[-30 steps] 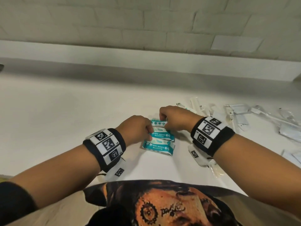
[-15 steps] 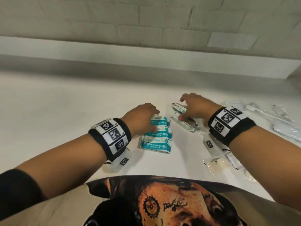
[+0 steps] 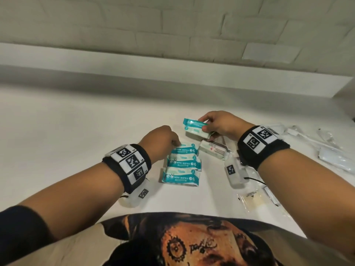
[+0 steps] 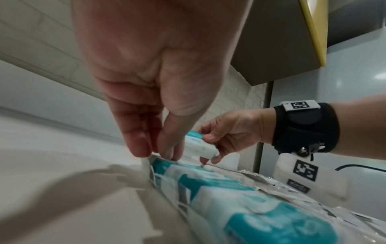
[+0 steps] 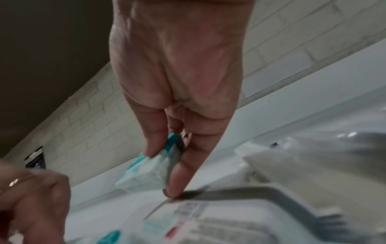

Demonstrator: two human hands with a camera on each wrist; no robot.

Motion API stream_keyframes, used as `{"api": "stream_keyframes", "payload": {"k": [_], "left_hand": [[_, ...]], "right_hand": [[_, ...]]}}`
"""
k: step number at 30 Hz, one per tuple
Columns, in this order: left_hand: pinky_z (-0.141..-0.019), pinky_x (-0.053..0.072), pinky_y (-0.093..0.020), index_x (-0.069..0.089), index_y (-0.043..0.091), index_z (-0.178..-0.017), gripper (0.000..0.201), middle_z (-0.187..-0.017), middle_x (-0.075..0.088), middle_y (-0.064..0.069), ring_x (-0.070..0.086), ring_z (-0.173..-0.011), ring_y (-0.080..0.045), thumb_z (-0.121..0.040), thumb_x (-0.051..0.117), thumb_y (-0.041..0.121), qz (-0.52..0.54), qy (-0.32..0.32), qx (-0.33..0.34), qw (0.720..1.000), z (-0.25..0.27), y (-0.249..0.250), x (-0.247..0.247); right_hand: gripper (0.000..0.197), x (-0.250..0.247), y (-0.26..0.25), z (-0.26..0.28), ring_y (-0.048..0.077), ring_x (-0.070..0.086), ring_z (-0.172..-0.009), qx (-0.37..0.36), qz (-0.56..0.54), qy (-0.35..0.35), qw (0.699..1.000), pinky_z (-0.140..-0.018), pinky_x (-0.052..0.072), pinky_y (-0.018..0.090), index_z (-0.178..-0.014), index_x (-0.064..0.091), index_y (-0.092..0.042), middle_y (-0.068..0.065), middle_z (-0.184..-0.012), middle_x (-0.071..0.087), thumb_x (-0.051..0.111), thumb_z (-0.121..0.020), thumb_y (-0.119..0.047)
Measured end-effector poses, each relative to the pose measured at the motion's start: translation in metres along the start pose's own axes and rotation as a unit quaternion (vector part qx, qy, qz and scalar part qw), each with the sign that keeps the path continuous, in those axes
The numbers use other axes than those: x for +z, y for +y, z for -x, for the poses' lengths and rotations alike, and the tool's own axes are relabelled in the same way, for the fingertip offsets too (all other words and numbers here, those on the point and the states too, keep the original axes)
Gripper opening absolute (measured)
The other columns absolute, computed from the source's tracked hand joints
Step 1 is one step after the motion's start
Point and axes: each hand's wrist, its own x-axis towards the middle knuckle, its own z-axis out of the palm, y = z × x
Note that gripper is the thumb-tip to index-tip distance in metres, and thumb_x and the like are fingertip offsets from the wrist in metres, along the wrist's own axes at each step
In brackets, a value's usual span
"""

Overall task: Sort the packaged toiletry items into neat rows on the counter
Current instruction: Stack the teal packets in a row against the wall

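Observation:
Three teal and white mini wipes packs lie in a column on the white counter [image 3: 76,141]: a far pack [image 3: 185,149], a middle pack [image 3: 184,163] and a near pack [image 3: 181,177]. My left hand [image 3: 175,144] pinches the far pack's left corner, shown close up in the left wrist view [image 4: 154,153]. My right hand [image 3: 204,124] holds a fourth wipes pack [image 3: 194,129] by its right end, just above the counter behind the column. The right wrist view shows thumb and fingers [image 5: 165,165] pinching that pack [image 5: 146,175].
A white pack [image 3: 212,148] with its printed label up lies right of the column, under my right hand. A clear sachet [image 3: 251,200] sits near my right forearm. Several clear-wrapped items [image 3: 326,146] are scattered at the far right. A wall ledge [image 3: 172,73] borders the counter's back.
My right hand left the column, reached to the pile on the right and now holds a wipes pack lifted off the counter. My left hand stayed at the far pack.

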Motion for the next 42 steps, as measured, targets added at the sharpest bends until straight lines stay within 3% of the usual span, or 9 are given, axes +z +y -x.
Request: {"api": "stream_keyframes", "payload": {"k": [6, 9, 15, 19, 28, 31, 35, 39, 42], "left_hand": [[-0.088, 0.048, -0.031, 0.07, 0.025, -0.108, 0.022, -0.107, 0.057, -0.001, 0.057, -0.1, -0.021, -0.09, 0.059, 0.018, 0.004, 0.006, -0.005, 1.0, 0.002, -0.001, 0.001], [-0.084, 0.047, -0.029, 0.071, 0.027, -0.109, 0.023, -0.101, 0.055, 0.002, 0.058, -0.098, -0.019, -0.09, 0.059, 0.018, 0.007, 0.001, -0.007, 1.0, 0.002, -0.004, 0.002], [-0.081, 0.044, -0.024, 0.071, 0.025, -0.11, 0.024, -0.104, 0.056, 0.002, 0.058, -0.097, -0.017, -0.09, 0.06, 0.017, 0.016, -0.001, -0.007, 1.0, 0.0, -0.005, 0.003], [-0.079, 0.041, -0.022, 0.072, 0.025, -0.109, 0.022, -0.103, 0.056, 0.004, 0.058, -0.097, -0.016, -0.09, 0.062, 0.019, 0.027, 0.004, -0.013, 1.0, -0.001, -0.005, 0.003], [-0.087, 0.047, -0.034, 0.066, 0.026, -0.112, 0.024, -0.112, 0.053, -0.001, 0.05, -0.105, -0.021, -0.088, 0.062, 0.021, -0.037, 0.016, 0.001, 0.999, -0.002, -0.003, 0.002], [-0.092, 0.046, -0.037, 0.061, 0.022, -0.121, 0.034, -0.121, 0.05, -0.002, 0.049, -0.11, -0.022, -0.088, 0.059, 0.017, -0.052, 0.006, 0.026, 0.998, -0.005, 0.001, -0.001], [-0.097, 0.045, -0.036, 0.055, 0.021, -0.132, 0.042, -0.13, 0.05, -0.001, 0.051, -0.116, -0.022, -0.09, 0.056, 0.02, -0.077, -0.042, 0.04, 0.995, -0.012, 0.008, 0.001], [-0.092, 0.045, -0.032, 0.058, 0.02, -0.128, 0.04, -0.123, 0.053, -0.001, 0.053, -0.112, -0.022, -0.089, 0.055, 0.018, -0.083, -0.056, 0.048, 0.994, -0.018, 0.01, 0.002], [-0.094, 0.043, -0.031, 0.058, 0.022, -0.129, 0.04, -0.126, 0.053, 0.0, 0.051, -0.114, -0.022, -0.089, 0.055, 0.016, -0.079, -0.057, 0.047, 0.994, -0.019, 0.009, 0.002]], "right_hand": [[0.016, 0.025, -0.022, -0.024, 0.023, 0.066, -0.09, -0.04, 0.119, -0.006, 0.992, -0.08, 0.059, 0.039, -0.101, 0.064, -0.014, 0.01, -0.107, 0.067, 0.06, -0.09, -0.003], [0.032, 0.016, -0.04, -0.031, 0.017, 0.061, -0.083, -0.069, 0.173, 0.008, 0.982, -0.064, 0.052, 0.028, -0.099, 0.068, -0.018, 0.003, -0.103, 0.065, 0.048, -0.088, 0.003], [0.05, 0.023, -0.067, -0.034, 0.014, 0.055, -0.098, -0.133, 0.428, -0.081, 0.89, -0.078, 0.042, 0.026, -0.116, 0.064, -0.027, -0.006, -0.114, 0.063, 0.045, -0.083, 0.006], [0.057, 0.031, -0.047, -0.048, 0.014, 0.051, -0.112, -0.133, 0.394, -0.051, 0.908, -0.088, 0.043, 0.027, -0.133, 0.052, -0.03, -0.005, -0.134, 0.053, 0.054, -0.084, 0.0], [0.051, 0.027, -0.021, -0.034, 0.011, 0.055, -0.101, -0.107, 0.321, -0.056, 0.939, -0.086, 0.041, 0.025, -0.132, 0.055, -0.026, -0.005, -0.125, 0.061, 0.07, -0.085, -0.018], [0.048, 0.006, -0.015, -0.009, 0.013, 0.056, -0.098, -0.075, 0.355, -0.008, 0.932, -0.086, 0.046, 0.03, -0.124, 0.055, -0.029, -0.005, -0.119, 0.06, 0.074, -0.08, -0.031], [0.061, 0.011, 0.011, 0.033, 0.011, 0.055, -0.086, -0.016, 0.466, -0.084, 0.881, -0.079, 0.051, 0.034, -0.111, 0.045, -0.033, -0.011, -0.104, 0.055, 0.083, -0.064, -0.039], [0.029, -0.006, 0.023, 0.032, 0.012, 0.059, -0.08, 0.006, 0.405, -0.084, 0.911, -0.075, 0.053, 0.033, -0.105, 0.06, -0.028, -0.007, -0.096, 0.064, 0.069, -0.081, -0.039], [0.029, -0.026, 0.023, 0.017, 0.019, 0.062, -0.068, 0.041, 0.368, -0.048, 0.928, -0.062, 0.049, 0.026, -0.09, 0.071, -0.01, 0.003, -0.081, 0.069, 0.056, -0.093, -0.036]]}}
